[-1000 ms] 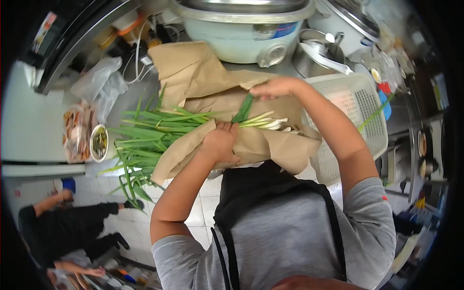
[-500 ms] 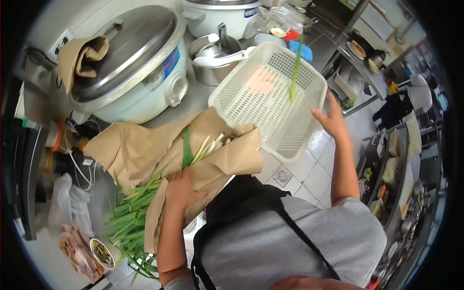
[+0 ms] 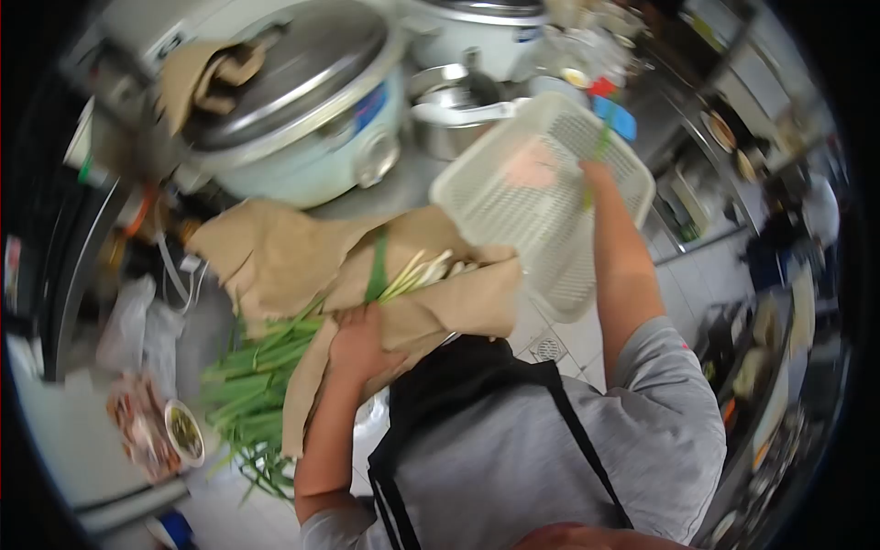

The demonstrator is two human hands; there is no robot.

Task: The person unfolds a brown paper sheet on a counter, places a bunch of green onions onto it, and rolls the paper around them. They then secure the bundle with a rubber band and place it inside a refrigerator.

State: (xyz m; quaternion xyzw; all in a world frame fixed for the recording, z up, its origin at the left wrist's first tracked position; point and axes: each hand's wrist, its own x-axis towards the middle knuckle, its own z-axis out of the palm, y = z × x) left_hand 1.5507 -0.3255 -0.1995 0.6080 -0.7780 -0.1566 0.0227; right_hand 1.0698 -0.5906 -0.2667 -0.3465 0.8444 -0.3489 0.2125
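A bundle of green onions (image 3: 252, 380) lies partly wrapped in brown paper (image 3: 275, 252), its white ends showing at the right and its green leaves spilling out at the left. My left hand (image 3: 359, 346) is closed over the bundle at the paper's edge, thumb spread across the paper. To the right stands a white perforated plastic basket (image 3: 477, 197), tilted in view. Inside it, my right hand (image 3: 596, 174) is at a single green onion stalk (image 3: 603, 139), fingers closed around it and somewhat blurred.
A large rice cooker (image 3: 284, 165) with brown paper on its lid stands behind the bundle. Beside it are a metal pot (image 3: 449, 137) and a second cooker (image 3: 486, 41). Bagged meat (image 3: 137, 426) and a small bowl (image 3: 184, 433) sit at the lower left. Shelves (image 3: 765, 367) stand at the right.
My right hand has moved from outside the basket's right rim into the basket, onto the green onion stalk. My left hand stays on the bundle. The whole view has shifted slightly.
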